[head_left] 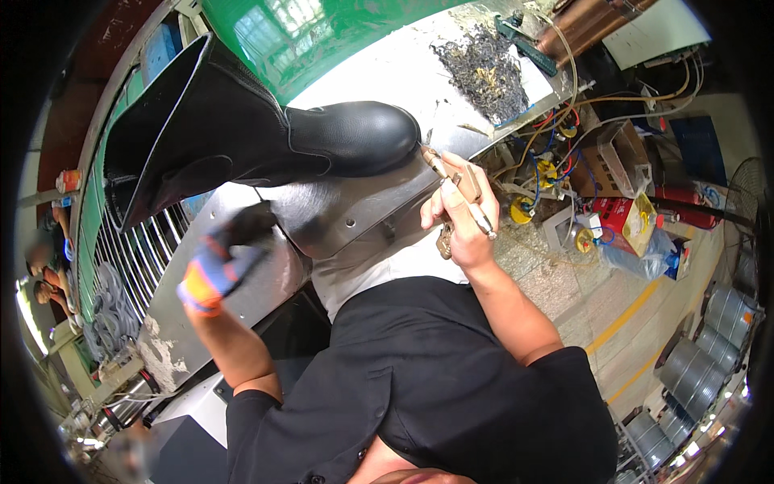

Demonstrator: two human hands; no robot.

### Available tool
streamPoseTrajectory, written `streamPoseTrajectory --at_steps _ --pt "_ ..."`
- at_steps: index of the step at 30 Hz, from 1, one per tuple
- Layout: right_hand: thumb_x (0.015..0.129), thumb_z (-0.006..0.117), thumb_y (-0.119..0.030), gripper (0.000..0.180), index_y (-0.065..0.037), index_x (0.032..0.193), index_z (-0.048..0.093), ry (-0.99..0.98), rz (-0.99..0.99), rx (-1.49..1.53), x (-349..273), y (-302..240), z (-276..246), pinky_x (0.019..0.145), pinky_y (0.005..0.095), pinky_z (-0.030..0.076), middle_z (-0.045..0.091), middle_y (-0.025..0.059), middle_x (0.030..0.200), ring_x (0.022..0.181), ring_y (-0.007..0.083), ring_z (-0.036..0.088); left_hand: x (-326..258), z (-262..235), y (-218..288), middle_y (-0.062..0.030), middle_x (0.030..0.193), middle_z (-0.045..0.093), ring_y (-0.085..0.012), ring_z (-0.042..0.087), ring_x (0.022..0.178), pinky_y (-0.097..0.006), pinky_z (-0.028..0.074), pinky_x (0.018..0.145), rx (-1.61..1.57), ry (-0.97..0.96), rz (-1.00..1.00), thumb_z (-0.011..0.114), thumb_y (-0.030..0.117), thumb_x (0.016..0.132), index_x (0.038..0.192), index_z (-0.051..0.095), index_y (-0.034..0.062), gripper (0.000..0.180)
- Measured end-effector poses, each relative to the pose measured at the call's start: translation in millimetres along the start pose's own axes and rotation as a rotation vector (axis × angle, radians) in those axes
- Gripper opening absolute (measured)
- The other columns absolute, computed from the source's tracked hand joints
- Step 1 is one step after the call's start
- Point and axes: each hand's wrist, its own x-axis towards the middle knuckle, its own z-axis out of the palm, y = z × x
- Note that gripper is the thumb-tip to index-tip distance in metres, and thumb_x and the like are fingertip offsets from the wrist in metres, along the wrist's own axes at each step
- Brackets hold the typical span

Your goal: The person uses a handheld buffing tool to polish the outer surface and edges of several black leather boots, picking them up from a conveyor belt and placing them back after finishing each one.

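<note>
Left hand (216,266), near left: gloved in blue and orange, fingers closed on a dark cloth (250,224) just below the boot's shaft. Right hand (461,218), bare, fingers gripping a small brown-handled tool (459,184) beside the toe. Black leather boot (250,137), beyond, lying sideways on the metal counter (347,218).

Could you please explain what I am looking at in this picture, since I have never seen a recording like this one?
This is one view from a wide camera worn on a person's head, looking down at their own two arms, so straight edges bend near the rim. There is no machine arm, only hands. The left hand, in a blue and orange glove, grips something dark; what it is I cannot tell. The right hand is bare and its fingers hold a small tan tool near the toe of a tall black boot. The boot stands over a grey metal bench. Farther back lies a pile of dark scraps.
</note>
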Motion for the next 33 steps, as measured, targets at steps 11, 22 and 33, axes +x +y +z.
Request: streamPoseTrajectory --at_steps 11,22,33 --pt "0.098 0.053 -0.017 0.034 0.004 0.125 0.052 -0.052 0.199 0.12 79.3 -2.3 2.9 0.054 0.0291 0.049 0.052 0.0046 0.069 0.057 0.0176 0.057 30.7 2.5 7.5 -0.0119 0.098 0.072 -0.0217 0.068 0.09 -0.032 0.052 0.085 0.353 0.822 0.52 0.067 -0.004 0.076 0.099 0.072 -0.0003 0.024" --pt "0.095 0.056 -0.008 0.027 0.006 0.118 0.055 -0.058 0.025 0.011 48.5 -6.0 -11.7 0.059 0.0282 0.053 0.064 0.0089 0.081 0.065 0.0146 0.064 -6.3 42.2 20.0 -0.0108 0.098 0.072 -0.024 0.066 0.091 -0.035 0.048 0.091 0.628 0.944 0.368 0.065 -0.008 0.071 0.1 0.073 0.0011 0.032" --pt "0.092 0.058 -0.005 0.043 0.001 0.133 0.047 -0.202 -0.296 -0.531 108.1 3.9 -3.0 0.078 0.0253 0.051 0.07 0.0123 0.107 0.085 0.0118 0.064 -5.0 41.5 -1.2 -0.0118 0.098 0.072 -0.024 0.066 0.089 -0.034 0.049 0.089 0.507 1.041 0.359 0.065 -0.009 0.07 0.1 0.073 -0.0007 0.033"
